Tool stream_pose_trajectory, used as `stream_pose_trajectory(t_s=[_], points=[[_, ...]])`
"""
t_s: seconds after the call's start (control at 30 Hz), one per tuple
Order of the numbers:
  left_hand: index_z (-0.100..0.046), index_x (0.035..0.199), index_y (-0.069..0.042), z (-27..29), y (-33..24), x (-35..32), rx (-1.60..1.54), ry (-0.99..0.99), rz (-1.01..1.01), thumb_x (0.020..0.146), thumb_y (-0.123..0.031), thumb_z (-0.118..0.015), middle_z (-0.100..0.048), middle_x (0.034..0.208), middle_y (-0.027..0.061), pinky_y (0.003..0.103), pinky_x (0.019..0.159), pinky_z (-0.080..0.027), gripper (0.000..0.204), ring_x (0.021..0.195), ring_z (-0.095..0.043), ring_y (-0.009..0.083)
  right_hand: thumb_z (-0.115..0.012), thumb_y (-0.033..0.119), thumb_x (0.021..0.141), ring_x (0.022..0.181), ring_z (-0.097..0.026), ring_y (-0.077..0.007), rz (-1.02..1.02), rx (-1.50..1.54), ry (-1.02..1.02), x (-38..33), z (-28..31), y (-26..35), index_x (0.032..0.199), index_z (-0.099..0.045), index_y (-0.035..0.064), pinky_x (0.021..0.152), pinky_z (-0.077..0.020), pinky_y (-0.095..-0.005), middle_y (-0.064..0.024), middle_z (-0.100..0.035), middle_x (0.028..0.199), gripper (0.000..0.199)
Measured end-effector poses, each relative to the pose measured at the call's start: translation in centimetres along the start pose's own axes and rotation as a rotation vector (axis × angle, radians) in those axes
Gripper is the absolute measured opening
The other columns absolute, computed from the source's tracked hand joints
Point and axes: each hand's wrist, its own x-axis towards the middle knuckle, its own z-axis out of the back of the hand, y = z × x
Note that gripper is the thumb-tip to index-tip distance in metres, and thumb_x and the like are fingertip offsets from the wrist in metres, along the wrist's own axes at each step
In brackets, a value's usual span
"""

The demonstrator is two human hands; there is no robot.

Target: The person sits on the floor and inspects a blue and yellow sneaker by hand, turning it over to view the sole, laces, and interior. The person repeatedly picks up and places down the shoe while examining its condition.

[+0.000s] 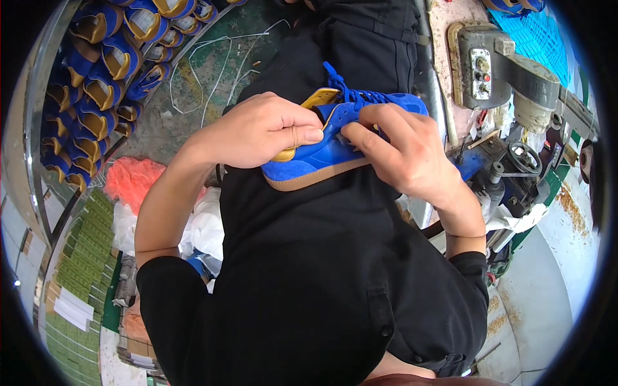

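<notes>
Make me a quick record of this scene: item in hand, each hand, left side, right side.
Item: blue sneaker with blue laces and a brown sole, over the lap, toe to the right
Left hand: thumb and fingers pinching the collar near the heel
Right hand: fingers on the upper, beside the laces
Left side: rows of blue-and-yellow shoes; orange plastic bag
Right side: grey machine with a control panel; handwheel

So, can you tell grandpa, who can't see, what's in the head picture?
A person's left hand and right hand hold a blue laced shoe in front of their black clothes, the left near its heel, the right at its side. More blue shoes crowd the upper left; a grey machine stands at right.
</notes>
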Motion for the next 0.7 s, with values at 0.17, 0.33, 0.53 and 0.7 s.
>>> stream_pose_trajectory(t_s=[0.17, 0.33, 0.53, 0.7], points=[[-0.064, 0.090, 0.003, -0.3, -0.1, 0.0, -0.024, 0.027, 0.003, 0.096, -0.024, -0.058, -0.059, 0.066, 0.0076, 0.030, 0.058, -0.042, 0.028, 0.060, -0.051, 0.0125, -0.065, 0.015, 0.068, 0.067, -0.058, -0.0166, 0.026, -0.025, 0.005, 0.5, -0.6, 1.3, 0.096, -0.064, 0.0049, 0.052, -0.0468, -0.0275, -0.0047, -0.054, 0.084, 0.030], [-0.065, 0.091, 0.003, 0.1, 0.1, 0.0, -0.039, 0.028, 0.025, 0.096, -0.024, -0.058, -0.059, 0.067, 0.0065, 0.029, 0.058, -0.043, 0.028, 0.061, -0.052, 0.0117, -0.065, 0.014, 0.068, 0.069, -0.060, -0.0184, -0.022, -0.038, -0.028, 0.0, 0.5, 0.0, 0.095, -0.064, 0.0044, 0.054, -0.0491, -0.0288, -0.0050, -0.055, 0.083, 0.029], [-0.064, 0.088, 0.003, -0.2, 0.1, -0.4, -0.100, 0.003, 0.101, 0.096, -0.024, -0.059, -0.055, 0.062, 0.0047, 0.030, 0.055, -0.040, 0.029, 0.057, -0.047, 0.0106, -0.065, 0.014, 0.067, 0.067, -0.059, -0.0157, -0.020, -0.115, -0.009, 0.5, -0.2, 0.3, 0.093, -0.064, 0.0035, 0.053, -0.0486, -0.0277, -0.0047, -0.054, 0.082, 0.029], [-0.062, 0.079, 0.001, -0.1, -0.2, -0.1, -0.009, 0.023, 0.064, 0.096, -0.025, -0.060, -0.049, 0.055, 0.0036, 0.031, 0.051, -0.036, 0.032, 0.054, -0.039, 0.0102, -0.065, 0.014, 0.065, 0.064, -0.057, -0.0162, 0.160, -0.057, -0.029, 1.5, -1.5, 3.7, 0.094, -0.062, 0.0000, 0.048, -0.0447, -0.0274, -0.0051, -0.052, 0.078, 0.032]])
